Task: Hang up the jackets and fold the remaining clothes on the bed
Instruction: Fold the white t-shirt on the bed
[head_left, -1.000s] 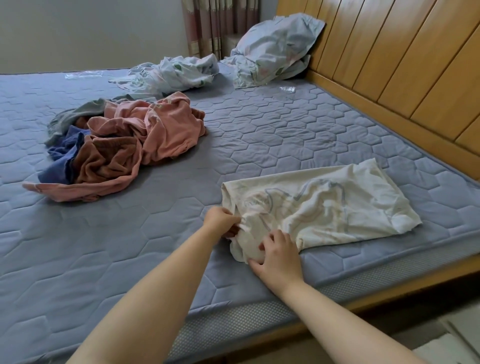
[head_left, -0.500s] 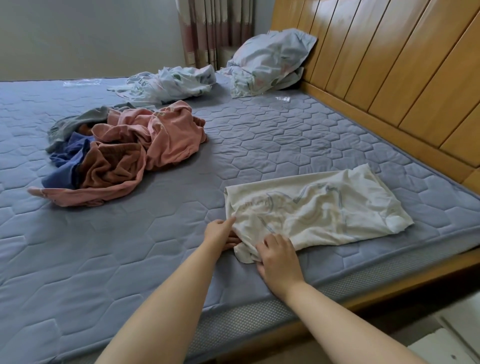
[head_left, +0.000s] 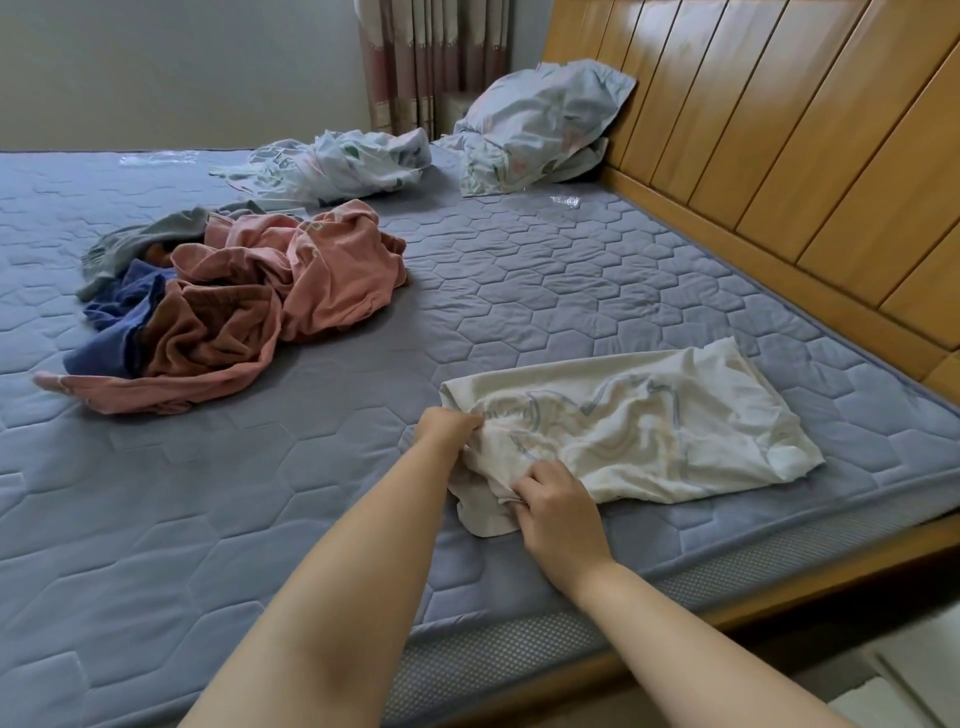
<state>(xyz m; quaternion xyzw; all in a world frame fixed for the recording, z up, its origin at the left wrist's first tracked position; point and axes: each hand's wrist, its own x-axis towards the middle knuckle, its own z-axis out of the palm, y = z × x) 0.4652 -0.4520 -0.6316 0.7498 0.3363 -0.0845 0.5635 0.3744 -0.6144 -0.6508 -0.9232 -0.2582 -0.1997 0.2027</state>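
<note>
Both the left hand (head_left: 445, 425) and right hand (head_left: 558, 506) pinch the white garment (head_left: 623, 431) near the mattress (head_left: 467, 322) edge; its underside folds are hidden.

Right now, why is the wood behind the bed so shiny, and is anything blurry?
In the head view, daylight bounces off the wooden headboard, leaving pale glare on its top boards; also in the head view, shadows under the clothes pile are soft, a clear plastic scrap glints, and the white shirt print looks sharp.
</note>
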